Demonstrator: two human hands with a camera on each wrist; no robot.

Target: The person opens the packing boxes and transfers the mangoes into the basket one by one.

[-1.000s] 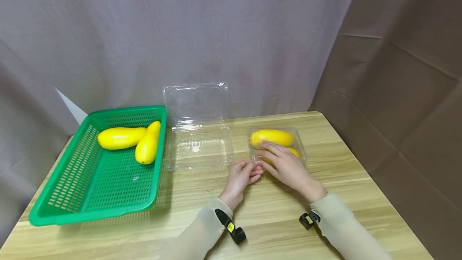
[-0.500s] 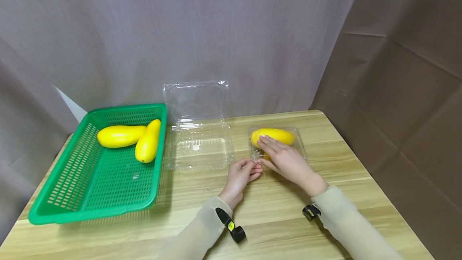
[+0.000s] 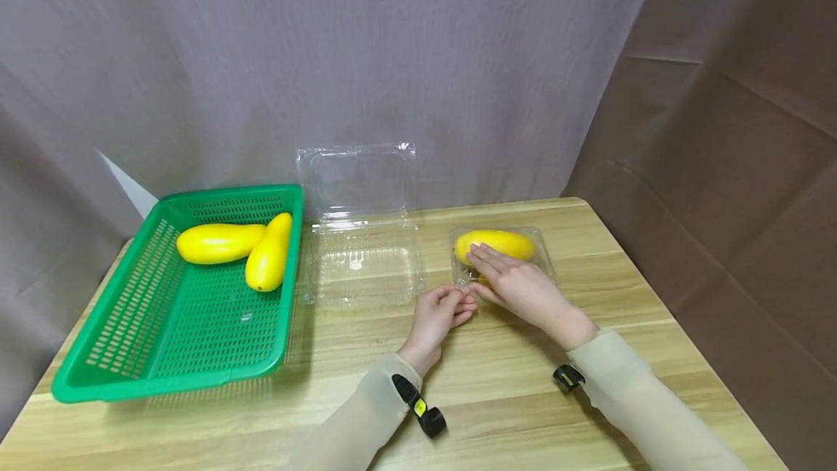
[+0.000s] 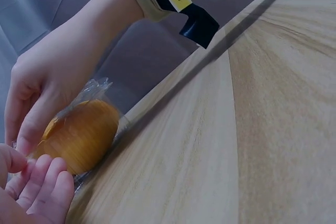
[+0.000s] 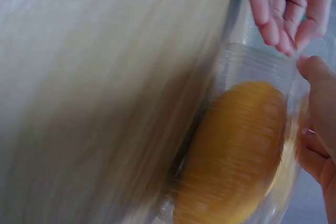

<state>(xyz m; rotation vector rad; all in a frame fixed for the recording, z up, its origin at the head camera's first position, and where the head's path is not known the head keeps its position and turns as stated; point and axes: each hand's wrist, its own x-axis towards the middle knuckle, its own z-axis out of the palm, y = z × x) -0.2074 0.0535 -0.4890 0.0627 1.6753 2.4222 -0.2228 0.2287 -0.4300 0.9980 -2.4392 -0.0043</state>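
A clear plastic clamshell box (image 3: 539, 256) with its lid down stands at the right of the table. A yellow squash (image 3: 500, 244) shows in its rear part; a second squash (image 5: 231, 156), at the front, is mostly covered by my hand in the head view. My left hand (image 3: 434, 322) pinches the near left corner of the box between thumb and forefinger. With fairly straight fingers, my right hand (image 3: 519, 289) rests on the lid, its thumb close to that same corner. The left wrist view has both hands meeting at the corner.
Left of the closed box stands another clear clamshell box (image 3: 314, 267), its lid (image 3: 356, 180) raised at the back. A green basket (image 3: 288, 311) on the left holds two yellow squashes (image 3: 221, 243). A grey curtain (image 3: 392, 57) hangs behind the wooden table (image 3: 458, 413).
My right hand has flattened and shifted slightly on the lid, covering more of the front squash. The left hand has kept its pinch at the box corner.
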